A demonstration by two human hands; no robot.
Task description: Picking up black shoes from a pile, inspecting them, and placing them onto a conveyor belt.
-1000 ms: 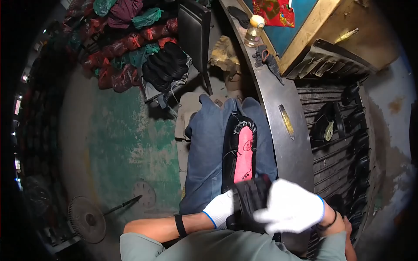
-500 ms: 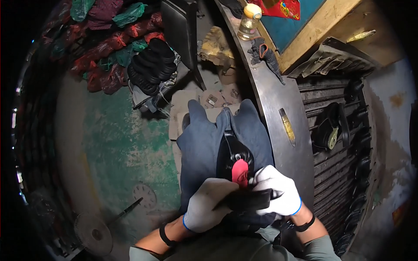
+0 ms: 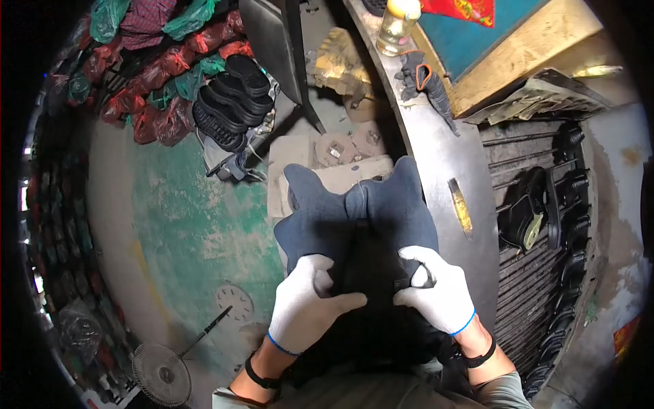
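Both my hands wear white gloves with blue cuffs, held low over my lap. My left hand (image 3: 300, 307) curls its fingers under, its thumb stretched toward the middle. Facing it, my right hand (image 3: 439, 296) bends its fingers and thumb inward, with a small dark edge showing at the fingertips. Between them lies a black mass (image 3: 368, 293), so deep in shadow that its shape and kind are lost. My lap in dark blue cloth (image 3: 317, 204) spreads around it. On the metal bench to the right rests a knife with a yellow-wrapped handle (image 3: 462, 213).
The curved metal bench (image 3: 436, 150) carries a dark glove (image 3: 429, 88) and a jar (image 3: 397, 27). A rack (image 3: 511, 286) holds black shoes (image 3: 526, 215). Black soles (image 3: 231, 102) are piled left, beside red and green bags (image 3: 160, 78). A fan (image 3: 162, 375) stands lower left.
My hands have moved apart, the left one leftward. The pink-red piece on the black shoe and the dark strip between my hands no longer show. The view has shifted slightly.
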